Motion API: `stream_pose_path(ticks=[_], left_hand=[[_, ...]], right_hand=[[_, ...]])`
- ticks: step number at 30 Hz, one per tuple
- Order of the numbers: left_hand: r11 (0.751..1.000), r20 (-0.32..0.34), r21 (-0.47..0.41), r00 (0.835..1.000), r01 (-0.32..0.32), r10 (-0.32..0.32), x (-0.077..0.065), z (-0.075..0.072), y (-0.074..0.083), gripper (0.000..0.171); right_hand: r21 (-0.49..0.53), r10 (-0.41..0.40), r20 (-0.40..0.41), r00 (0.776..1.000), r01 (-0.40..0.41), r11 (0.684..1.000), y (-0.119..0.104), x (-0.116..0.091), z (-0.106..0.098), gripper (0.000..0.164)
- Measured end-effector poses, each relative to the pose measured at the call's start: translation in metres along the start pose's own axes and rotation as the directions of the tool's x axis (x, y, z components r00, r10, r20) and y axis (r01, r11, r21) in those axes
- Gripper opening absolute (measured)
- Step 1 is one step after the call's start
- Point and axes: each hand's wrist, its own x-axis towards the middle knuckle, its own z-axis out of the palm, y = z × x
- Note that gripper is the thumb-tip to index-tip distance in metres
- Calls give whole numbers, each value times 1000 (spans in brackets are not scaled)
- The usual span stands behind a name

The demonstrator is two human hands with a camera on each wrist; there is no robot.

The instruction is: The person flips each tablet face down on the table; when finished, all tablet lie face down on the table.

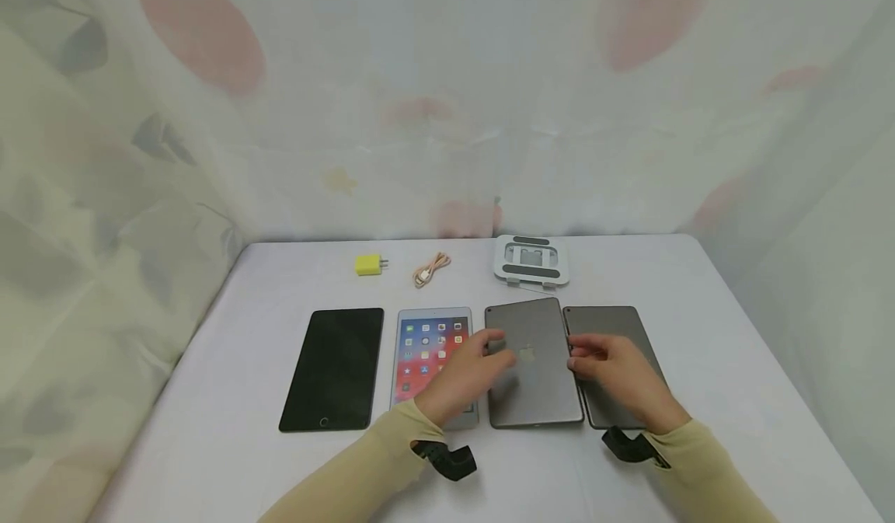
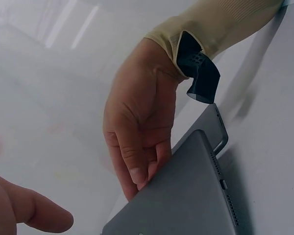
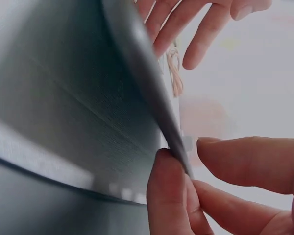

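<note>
A grey tablet (image 1: 534, 391) lies back up with a logo, its right edge tilted off the table. My right hand (image 1: 622, 371) holds that raised edge by the fingertips; in the right wrist view, fingers (image 3: 165, 191) reach under the edge while the thumb stands slightly apart. Over the tablet's left side hovers my left hand (image 1: 464, 375), fingers spread, holding nothing. The left wrist view shows only one of its digits, apart from the tablet (image 2: 181, 196). Below my right hand lies another grey tablet (image 1: 608, 321), back up. A white-framed tablet (image 1: 433, 352) with a lit screen is partly hidden by my left hand.
At the left lies a black tablet (image 1: 332, 367), screen up and dark. Along the back are a yellow charger plug (image 1: 368, 265), a coiled pinkish cable (image 1: 431, 269) and a folded white-and-grey stand (image 1: 531, 261). Patterned cloth (image 1: 419, 119) hangs behind the white table (image 1: 231, 430).
</note>
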Motion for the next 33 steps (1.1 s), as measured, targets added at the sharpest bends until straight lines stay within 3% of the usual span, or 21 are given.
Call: stream_pose_path(ticks=[18, 25, 33], left_hand=[[1000, 21, -13, 1000, -1, 1, 2, -6, 1, 65], [1000, 33, -17, 999, -3, 3, 3, -7, 0, 64], [999, 25, 54, 1000, -6, 5, 2, -7, 1, 65]], right_hand=[[-20, 75, 21, 997, -74, 997, -4, 1, 5, 47], [-90, 78, 16, 997, -76, 993, -7, 0, 7, 47], [-136, 94, 48, 994, -86, 987, -16, 0, 6, 46]])
